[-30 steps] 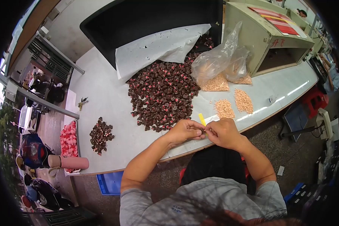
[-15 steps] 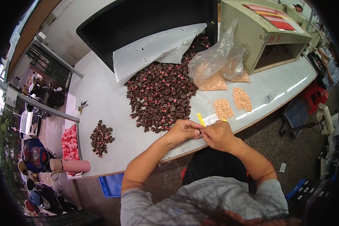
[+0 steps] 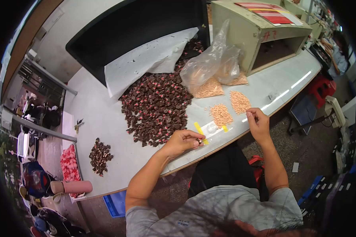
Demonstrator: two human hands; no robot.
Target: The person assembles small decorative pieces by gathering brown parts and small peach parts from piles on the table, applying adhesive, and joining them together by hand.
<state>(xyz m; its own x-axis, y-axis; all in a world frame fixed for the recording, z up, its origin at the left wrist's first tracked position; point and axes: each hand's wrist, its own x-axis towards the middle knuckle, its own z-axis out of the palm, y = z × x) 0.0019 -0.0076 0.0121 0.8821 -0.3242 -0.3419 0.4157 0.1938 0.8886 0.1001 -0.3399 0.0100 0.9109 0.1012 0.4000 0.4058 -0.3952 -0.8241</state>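
Near the table's front edge, my left hand pinches a small dark piece between thumb and fingertips. My right hand is apart from it, at the lower edge of a pile of small tan pieces, fingertips pressed together; what they hold, if anything, is too small to name. A second tan pile lies between the hands. Beside my left hand are yellow strips and a small clear round item. The large heap of dark and pink pieces spreads behind my left hand.
Clear bags of tan pieces stand before a green metal box. A black bin with white sheet is behind the heap. At left are a smaller dark pile, pink pieces and a pink bottle. A person is far right.
My right hand has parted from my left and moved right to the tan pile. My left hand still pinches the dark piece. The view has shifted, moving the table's contents leftward.
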